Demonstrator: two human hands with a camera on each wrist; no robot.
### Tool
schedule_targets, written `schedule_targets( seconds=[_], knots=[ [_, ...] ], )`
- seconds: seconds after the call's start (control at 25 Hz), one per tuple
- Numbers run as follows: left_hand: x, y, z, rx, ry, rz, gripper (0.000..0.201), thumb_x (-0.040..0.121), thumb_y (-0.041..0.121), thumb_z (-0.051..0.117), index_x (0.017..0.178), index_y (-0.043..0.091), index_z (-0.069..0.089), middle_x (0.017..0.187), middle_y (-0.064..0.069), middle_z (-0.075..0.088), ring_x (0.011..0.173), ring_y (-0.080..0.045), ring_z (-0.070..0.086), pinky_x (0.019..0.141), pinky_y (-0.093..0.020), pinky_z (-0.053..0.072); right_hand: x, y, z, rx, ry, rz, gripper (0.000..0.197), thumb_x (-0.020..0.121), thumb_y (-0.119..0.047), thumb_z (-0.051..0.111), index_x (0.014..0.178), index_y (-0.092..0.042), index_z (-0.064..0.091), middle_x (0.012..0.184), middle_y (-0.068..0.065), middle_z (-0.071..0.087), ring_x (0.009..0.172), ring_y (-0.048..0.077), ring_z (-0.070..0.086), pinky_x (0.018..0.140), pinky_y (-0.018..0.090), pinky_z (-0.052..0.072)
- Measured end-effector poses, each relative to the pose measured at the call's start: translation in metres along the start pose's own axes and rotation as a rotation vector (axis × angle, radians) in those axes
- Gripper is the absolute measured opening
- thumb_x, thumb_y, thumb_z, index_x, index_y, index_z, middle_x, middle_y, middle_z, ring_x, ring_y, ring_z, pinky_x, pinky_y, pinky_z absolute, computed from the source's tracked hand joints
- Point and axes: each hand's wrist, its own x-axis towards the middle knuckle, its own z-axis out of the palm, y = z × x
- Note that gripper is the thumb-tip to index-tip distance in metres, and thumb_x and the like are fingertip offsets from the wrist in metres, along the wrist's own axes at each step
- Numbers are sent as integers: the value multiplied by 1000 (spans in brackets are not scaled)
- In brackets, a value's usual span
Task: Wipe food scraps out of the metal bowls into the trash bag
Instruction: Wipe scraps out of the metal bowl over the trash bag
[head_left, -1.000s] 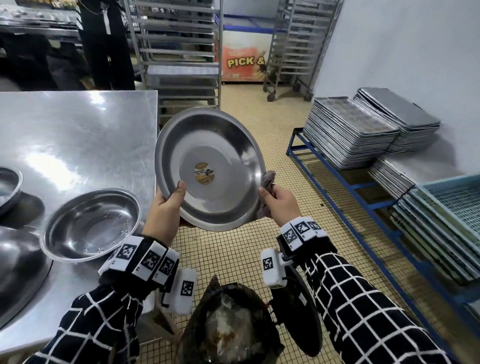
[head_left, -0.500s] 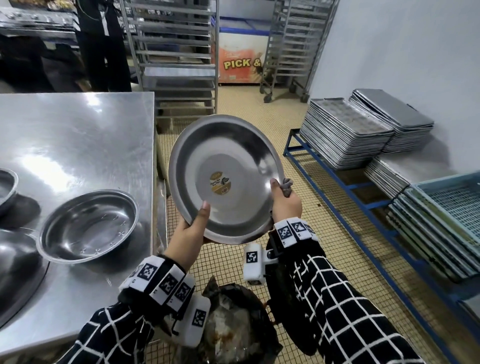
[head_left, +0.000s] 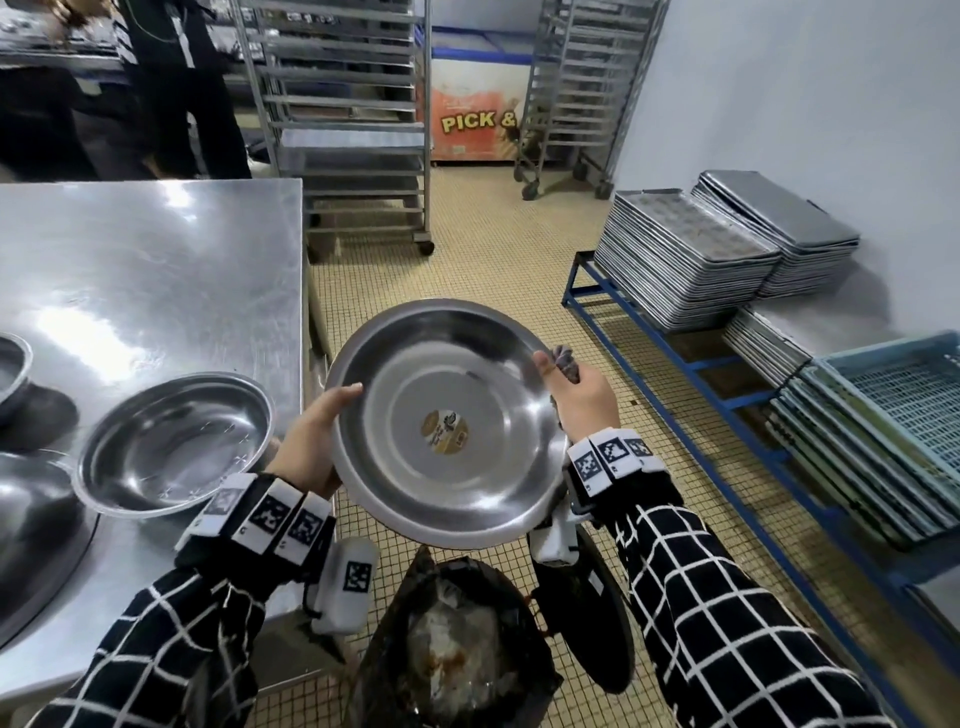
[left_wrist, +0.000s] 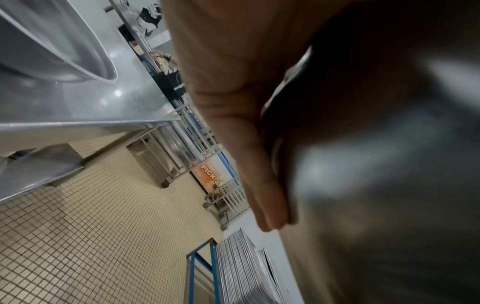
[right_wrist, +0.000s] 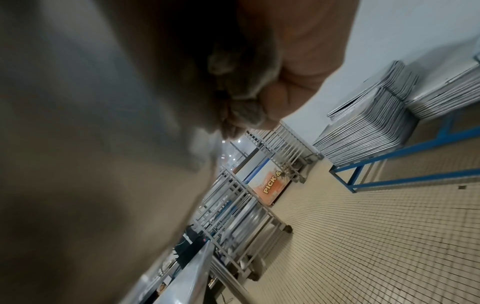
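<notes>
Both hands grip metal bowl (head_left: 449, 421) at frame centre, tilted over trash bag (head_left: 457, 649) so scraps would fall in: left hand (head_left: 311, 447) clasps rim, right hand (head_left: 584, 400) pinches rim plus rag (head_left: 567, 362).

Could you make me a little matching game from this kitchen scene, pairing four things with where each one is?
Things:
1. metal bowl with sticker
2. grey rag
3. trash bag
4. empty bowl

Places:
A. on the steel table
B. on the floor below the hands
C. held by both hands
D. bunched in the right hand

Pairs: 1-C, 2-D, 3-B, 4-A
</notes>
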Motion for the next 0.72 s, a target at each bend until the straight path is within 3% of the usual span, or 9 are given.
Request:
schedule_targets(
  seconds=[0.08,0.16,0.28,0.36,0.44,0.52,0.64,0.72],
  knots=[
    [3,-7,1,45,85,-12,30,94,23,45,92,0,64,59,-8,66,49,-21,62,49,-25,51,-2,6,-2,-32,-1,18,51,83,-60,50,64,-13,46,56,-3,45,51,11,43,42,15,29],
    [7,-12,2,84,146,13,25,93,18,45,84,2,62,63,-12,61,49,-20,59,47,-27,47,-5,11,-3,-16,32,69,52,84,-61,47,66,-12,48,59,-1,48,58,15,49,45,18,33],
    [10,-19,11,165,236,94,16,91,9,47,79,14,55,89,-10,52,81,-26,54,68,-33,45,-16,11,3,71,83,153,52,91,-59,39,79,-10,52,65,-1,52,62,16,53,48,21,35],
    [7,-21,20,108,277,43,7,84,23,51,82,17,52,90,-8,52,94,-32,51,89,-47,43,-22,8,9,188,137,194,51,96,-56,26,79,-14,50,65,0,52,58,12,52,48,22,40],
    [2,-25,24,41,274,18,21,75,37,47,81,17,52,83,-2,51,95,-30,48,99,-54,39,-23,4,12,360,207,232,47,100,-51,20,76,-22,49,71,2,56,65,16,56,57,26,48],
    [-2,-23,31,62,289,31,17,78,36,45,76,20,50,82,1,48,95,-28,46,98,-54,40,-18,2,8,482,228,261,39,102,-39,26,79,-23,53,81,5,58,74,17,57,62,26,47],
    [5,-22,32,18,316,28,17,92,19,44,76,17,49,91,-4,48,91,-29,51,89,-40,49,-11,6,-3,421,23,194,28,100,-29,34,95,-11,55,86,5,58,76,16,56,65,26,46],
    [6,-22,34,-9,308,34,14,83,32,51,78,20,50,95,-10,52,89,-26,52,89,-39,51,-12,8,-2,322,-62,134,24,101,-30,39,106,-13,55,93,2,62,84,14,60,73,28,50]
  ],
)
